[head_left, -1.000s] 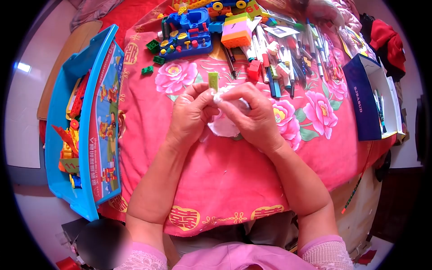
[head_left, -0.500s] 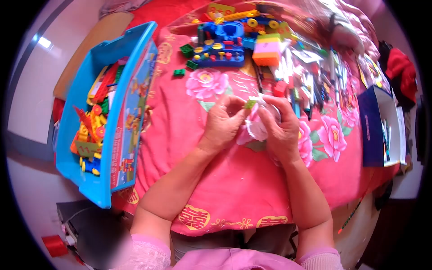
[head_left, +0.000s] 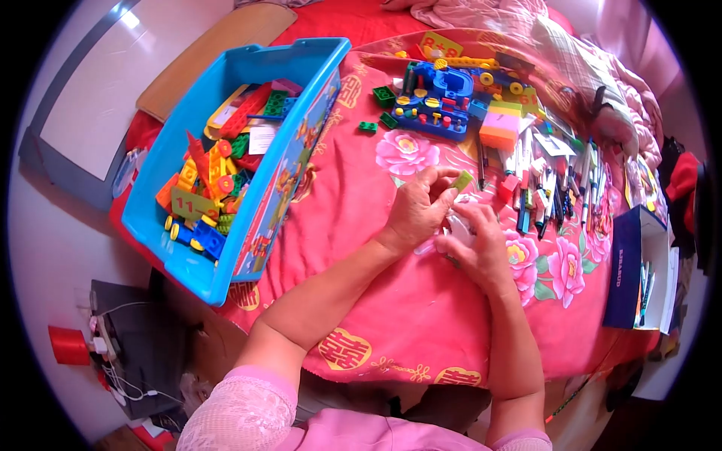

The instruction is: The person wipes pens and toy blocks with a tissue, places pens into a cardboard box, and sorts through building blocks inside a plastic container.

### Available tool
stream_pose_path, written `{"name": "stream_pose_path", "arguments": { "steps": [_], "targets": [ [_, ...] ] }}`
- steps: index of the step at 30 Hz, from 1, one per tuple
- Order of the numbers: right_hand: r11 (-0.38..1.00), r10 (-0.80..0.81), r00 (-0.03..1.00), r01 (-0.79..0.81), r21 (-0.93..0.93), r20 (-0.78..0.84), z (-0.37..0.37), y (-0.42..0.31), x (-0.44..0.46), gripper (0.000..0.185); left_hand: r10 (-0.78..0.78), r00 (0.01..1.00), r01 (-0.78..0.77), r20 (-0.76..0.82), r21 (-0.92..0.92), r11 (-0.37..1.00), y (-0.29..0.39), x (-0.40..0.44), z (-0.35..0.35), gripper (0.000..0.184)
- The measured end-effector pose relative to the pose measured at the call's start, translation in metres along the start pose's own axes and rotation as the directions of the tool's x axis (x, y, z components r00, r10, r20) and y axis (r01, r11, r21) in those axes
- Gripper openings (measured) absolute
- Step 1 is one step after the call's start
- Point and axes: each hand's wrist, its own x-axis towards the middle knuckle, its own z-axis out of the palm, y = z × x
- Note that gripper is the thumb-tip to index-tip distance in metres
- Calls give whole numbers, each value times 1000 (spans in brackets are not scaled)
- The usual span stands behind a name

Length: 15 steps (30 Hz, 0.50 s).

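Between the thumb and fingers of my left hand [head_left: 420, 208] is a small light-green block [head_left: 462, 180], its top end sticking out. Just right of it, my right hand [head_left: 481, 244] is closed on a crumpled white wipe [head_left: 457, 228], partly hidden by the fingers. Both hands are close together over the red flowered cloth [head_left: 361, 293]. Beyond them lie a blue toy workbench [head_left: 432, 124] and a stack of orange, pink and yellow blocks [head_left: 499, 126].
At the left stands a blue bin [head_left: 218, 289] holding toy pieces. Pens and markers [head_left: 553, 188] lie in a pile right of my hands. A dark blue box [head_left: 626, 270] sits at the right edge. Small green bricks [head_left: 368, 127] rest near the workbench.
The view has swung left, showing more of the bin's inside. The green block now points up out of my left hand, and my right hand with the wipe is below and beside it.
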Motion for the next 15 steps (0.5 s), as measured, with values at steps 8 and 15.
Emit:
{"name": "stream_pose_path", "arguments": {
  "steps": [8,15],
  "targets": [
    [997,-71,984,71,-7,-161,13,24,2,27,521,853,-476,17,434,765,39,-15,1,25],
    [968,48,980,1,252,-192,22,51,-1,27,609,773,-565,180,633,529,181,-76,-17,24]
  ]
}}
